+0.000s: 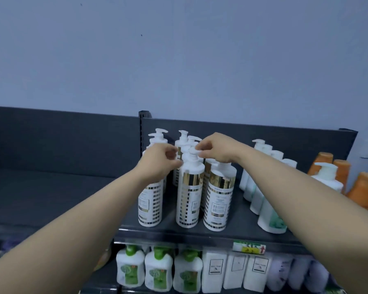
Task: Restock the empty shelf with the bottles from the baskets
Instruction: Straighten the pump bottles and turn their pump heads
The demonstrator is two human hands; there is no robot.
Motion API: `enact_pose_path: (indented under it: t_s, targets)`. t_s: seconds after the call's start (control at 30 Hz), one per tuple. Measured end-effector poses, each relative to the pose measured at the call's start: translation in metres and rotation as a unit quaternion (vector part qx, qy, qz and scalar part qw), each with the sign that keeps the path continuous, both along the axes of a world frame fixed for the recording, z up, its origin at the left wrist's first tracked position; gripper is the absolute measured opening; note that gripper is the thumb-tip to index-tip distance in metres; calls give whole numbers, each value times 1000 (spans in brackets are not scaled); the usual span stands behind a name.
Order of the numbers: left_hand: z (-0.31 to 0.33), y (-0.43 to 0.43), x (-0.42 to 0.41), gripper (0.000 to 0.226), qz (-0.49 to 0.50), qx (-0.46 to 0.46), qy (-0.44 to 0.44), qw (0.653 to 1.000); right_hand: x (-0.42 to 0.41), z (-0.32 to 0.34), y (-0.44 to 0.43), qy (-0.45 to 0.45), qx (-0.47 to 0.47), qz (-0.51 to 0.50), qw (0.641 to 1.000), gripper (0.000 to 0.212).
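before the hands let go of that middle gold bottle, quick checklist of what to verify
1. Middle gold-banded bottle upright on the top shelf: ok.
2. Base fully on the shelf, behind the front edge: ok.
3. Right hand grip on the pump head: ok, fingertips pinch it.
4. Left hand steadying the bottle's neck: cannot tell, its fingers are curled beside it.
5. Label facing front like the right neighbour bottle: ok.
6. Spacing to the left neighbour bottle: ok, a gap shows.
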State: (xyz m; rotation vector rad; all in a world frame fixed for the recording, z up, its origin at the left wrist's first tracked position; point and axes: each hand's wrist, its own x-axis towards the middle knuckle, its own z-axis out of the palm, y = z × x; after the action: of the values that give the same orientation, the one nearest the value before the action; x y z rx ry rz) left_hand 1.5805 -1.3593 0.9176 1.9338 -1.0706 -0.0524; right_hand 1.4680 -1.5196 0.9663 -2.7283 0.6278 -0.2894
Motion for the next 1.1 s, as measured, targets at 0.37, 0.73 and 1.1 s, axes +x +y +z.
enact_pose_path:
  t_s: [0.37,0.73,1.1]
  targets:
    - [-33,-37,-24,60,-36,64,48,996,8,-10,2,-58,-33,-29,997,21]
    - [-21,-37,5,61,-79,124,23,989,17,-3,3,-52,35,-12,998,14]
    - [48,-34,44,38,-24,24,-82,996,35,10,-31,-13,-33,-74,997,35]
